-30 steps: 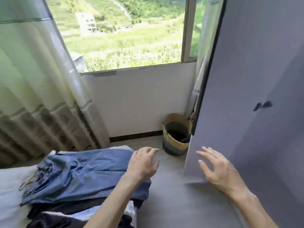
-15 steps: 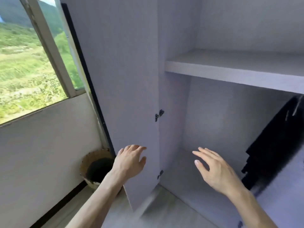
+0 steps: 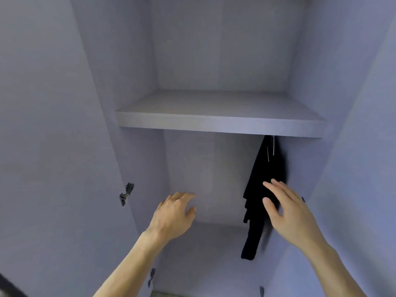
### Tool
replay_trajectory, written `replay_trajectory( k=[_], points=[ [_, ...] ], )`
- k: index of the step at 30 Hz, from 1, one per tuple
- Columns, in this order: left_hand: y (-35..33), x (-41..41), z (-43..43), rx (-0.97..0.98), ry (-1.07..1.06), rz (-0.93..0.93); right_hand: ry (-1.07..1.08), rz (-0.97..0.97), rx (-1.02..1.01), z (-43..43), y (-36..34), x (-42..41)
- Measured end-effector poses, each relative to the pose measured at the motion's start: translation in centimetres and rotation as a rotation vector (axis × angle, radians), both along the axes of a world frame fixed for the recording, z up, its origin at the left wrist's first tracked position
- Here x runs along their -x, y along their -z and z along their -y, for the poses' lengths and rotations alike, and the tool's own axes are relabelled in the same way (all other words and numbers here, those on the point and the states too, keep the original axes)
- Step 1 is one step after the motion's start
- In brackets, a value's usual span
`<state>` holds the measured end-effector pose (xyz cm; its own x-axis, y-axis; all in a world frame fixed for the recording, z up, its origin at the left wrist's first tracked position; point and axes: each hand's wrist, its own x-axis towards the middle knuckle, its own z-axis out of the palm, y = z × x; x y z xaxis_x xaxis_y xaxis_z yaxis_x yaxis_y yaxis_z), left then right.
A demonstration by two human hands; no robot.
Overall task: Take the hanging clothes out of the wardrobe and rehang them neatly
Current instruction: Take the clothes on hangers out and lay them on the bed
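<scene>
My left forearm (image 3: 132,264) and right forearm (image 3: 330,262), low in the frame, are bare-skinned; my left hand (image 3: 173,213) and right hand (image 3: 289,213) likewise.

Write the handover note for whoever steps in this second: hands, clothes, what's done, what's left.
Left hand: open, holding nothing, raised in front of the wardrobe's lower compartment.
Right hand: open, fingers spread in front of the black garment; contact cannot be told.
Black garment: hangs under the shelf at the right side, the only garment in view.
Done: wardrobe doors open.
Left: take the black garment out, then rehang it neatly.
</scene>
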<state>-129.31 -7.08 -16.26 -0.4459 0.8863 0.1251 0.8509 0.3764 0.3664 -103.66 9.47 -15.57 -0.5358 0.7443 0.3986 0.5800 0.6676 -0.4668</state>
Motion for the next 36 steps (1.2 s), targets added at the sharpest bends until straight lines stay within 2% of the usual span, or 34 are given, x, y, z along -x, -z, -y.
replay_trajectory(
  k=[5, 9, 12, 15, 17, 23, 30, 32, 36],
  points=[
    [-0.2, -1.1, -9.6, -0.046, 0.116, 0.132, 0.149, -0.182, -0.137, -7.6, -3.3, 0.1],
    [0.2, -2.3, -17.3, -0.089, 0.138, 0.501, 0.225, -0.301, -0.287, -14.7, -6.8, 1.8],
    [1.0, -3.4, -22.4, -0.068, 0.14, 0.765, 0.296, -0.201, -0.415, -20.0, -8.3, 3.4],
    [2.5, -4.8, -27.0, -0.02, 0.149, 0.902, 0.351, -0.089, -0.555, -24.6, -7.4, 4.9],
    [3.8, -5.7, -29.9, -0.012, 0.13, 0.967, 0.386, -0.125, -0.677, -26.8, -6.3, 5.7],
    [6.6, -8.4, -37.6, -0.056, 0.036, 0.987, 0.474, -0.231, -0.989, -30.4, -4.2, 6.8],
    [6.0, -9.8, -43.8, -0.129, -0.022, 0.723, 0.479, -0.248, -1.07, -31.1, -3.9, 7.0],
    [6.3, -9.6, -44.9, -0.144, -0.034, 0.748, 0.478, -0.248, -1.078, -31.2, -3.8, 7.0],
    [5.8, -9.0, -44.9, -0.211, -0.024, 0.919, 0.484, -0.254, -1.088, -31.4, -3.8, 7.0]
  ],
)
